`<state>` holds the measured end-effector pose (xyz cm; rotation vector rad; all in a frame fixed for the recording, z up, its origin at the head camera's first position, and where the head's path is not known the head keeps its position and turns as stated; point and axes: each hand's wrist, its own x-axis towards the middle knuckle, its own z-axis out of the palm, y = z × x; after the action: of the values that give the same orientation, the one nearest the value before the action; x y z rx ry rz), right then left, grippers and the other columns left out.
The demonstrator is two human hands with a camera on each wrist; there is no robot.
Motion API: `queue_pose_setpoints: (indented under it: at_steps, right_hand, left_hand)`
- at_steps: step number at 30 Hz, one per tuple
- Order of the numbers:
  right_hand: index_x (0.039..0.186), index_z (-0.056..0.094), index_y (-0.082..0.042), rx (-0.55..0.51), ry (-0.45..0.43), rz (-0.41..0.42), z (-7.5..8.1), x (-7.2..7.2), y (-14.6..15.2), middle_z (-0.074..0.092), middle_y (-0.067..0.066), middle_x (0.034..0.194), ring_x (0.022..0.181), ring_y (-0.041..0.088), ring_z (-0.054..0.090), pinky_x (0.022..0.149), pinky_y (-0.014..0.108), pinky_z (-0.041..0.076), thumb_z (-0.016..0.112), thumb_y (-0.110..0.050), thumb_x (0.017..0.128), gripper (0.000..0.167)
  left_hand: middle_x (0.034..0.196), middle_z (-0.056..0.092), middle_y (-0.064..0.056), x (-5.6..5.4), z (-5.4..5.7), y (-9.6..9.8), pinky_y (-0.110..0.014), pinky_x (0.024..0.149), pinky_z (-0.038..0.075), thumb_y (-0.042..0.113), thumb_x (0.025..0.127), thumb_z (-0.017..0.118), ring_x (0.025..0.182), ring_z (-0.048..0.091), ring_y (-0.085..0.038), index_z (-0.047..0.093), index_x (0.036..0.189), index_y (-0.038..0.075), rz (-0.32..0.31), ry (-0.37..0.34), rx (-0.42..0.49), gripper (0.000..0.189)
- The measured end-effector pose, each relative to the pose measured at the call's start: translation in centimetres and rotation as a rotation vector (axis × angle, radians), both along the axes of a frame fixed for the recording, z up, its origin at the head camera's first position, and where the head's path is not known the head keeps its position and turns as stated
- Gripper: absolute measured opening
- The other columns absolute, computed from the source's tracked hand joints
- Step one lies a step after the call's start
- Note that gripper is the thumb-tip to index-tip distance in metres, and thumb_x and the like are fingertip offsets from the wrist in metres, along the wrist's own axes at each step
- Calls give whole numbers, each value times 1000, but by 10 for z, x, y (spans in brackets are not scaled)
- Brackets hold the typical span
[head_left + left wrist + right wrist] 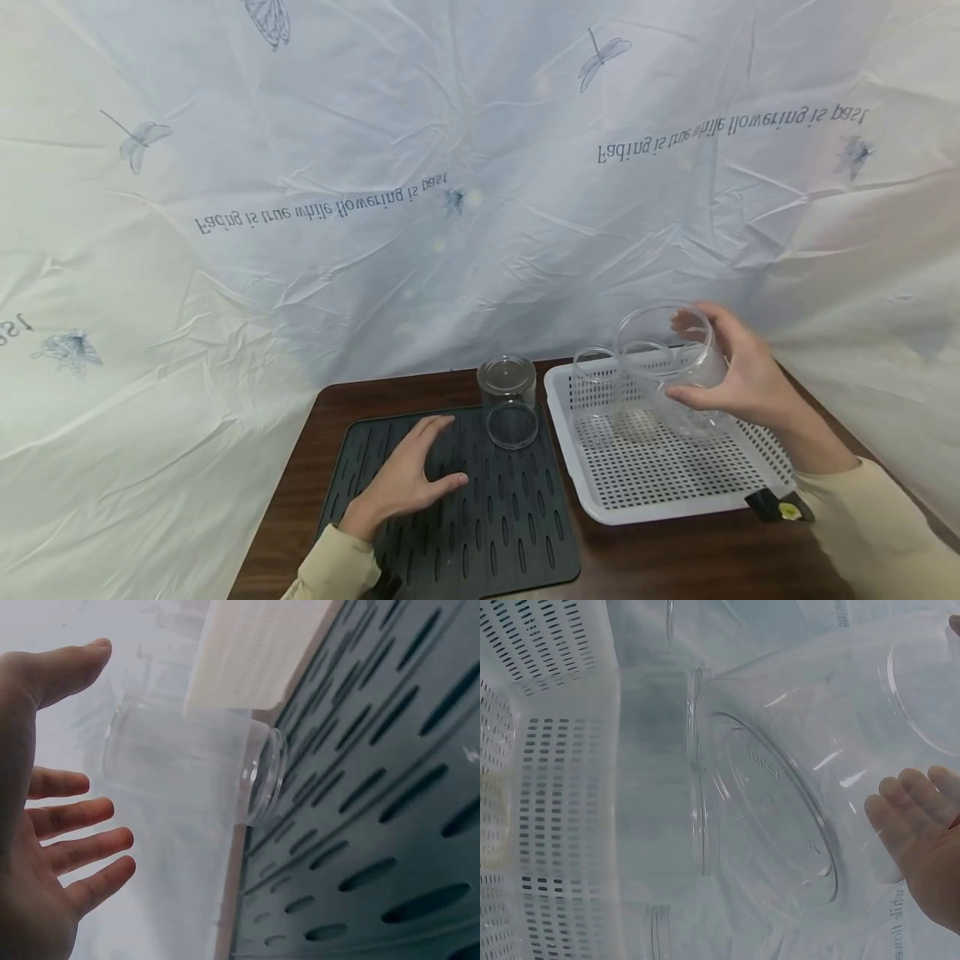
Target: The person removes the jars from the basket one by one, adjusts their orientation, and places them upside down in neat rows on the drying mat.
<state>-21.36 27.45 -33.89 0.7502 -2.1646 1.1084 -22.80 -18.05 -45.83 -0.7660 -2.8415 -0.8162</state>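
My right hand (742,379) grips a wide clear jar (708,367) by its side, thumb on the near side and fingers round the far side. The jar is tilted above the white basket (581,487); the right wrist view shows its round base (780,802) with raised marks. Behind and below it, clear jars (592,396) stand in the basket, partly hidden. My left hand (408,475) hovers over a black drying mat (480,517), fingers spread and holding nothing. Another clear jar (507,400) stands upside down at the mat's far right corner, apart from the left hand.
A brown wooden table (330,408) lies under the mat and basket. White printed sheeting (465,275) hangs behind and at both sides of the table. A black tag (772,504) with a yellow spot shows by the basket's near right corner, at the right cuff.
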Motion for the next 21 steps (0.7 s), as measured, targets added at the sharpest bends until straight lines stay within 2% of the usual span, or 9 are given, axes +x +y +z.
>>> queue_pose_setpoints:
  at_steps: [9,14,21]
  right_hand:
    - [135,49,-1,80,14,-47,4,-2,-10,58,5,117,105,1,52,85,3,37,96,2,41,105]
    - [134,49,-2,116,20,-35,7,-5,-17,59,6,118,102,0,52,82,5,40,98,-5,41,105]
    - [135,48,-2,147,40,-18,10,-7,-28,60,8,117,100,-2,51,78,8,42,99,-11,41,107]
  left_hand:
    - [148,41,4,0,17,11,-51,100,47,67,82,63,130,50,-19,34,151,28,-30,35,56,84]
    - [148,42,3,1,25,16,-50,102,46,69,81,63,132,49,-20,35,151,26,-25,12,49,86]
    - [146,43,2,1,34,23,-48,99,48,67,82,65,128,51,-20,36,150,25,-60,33,77,85]
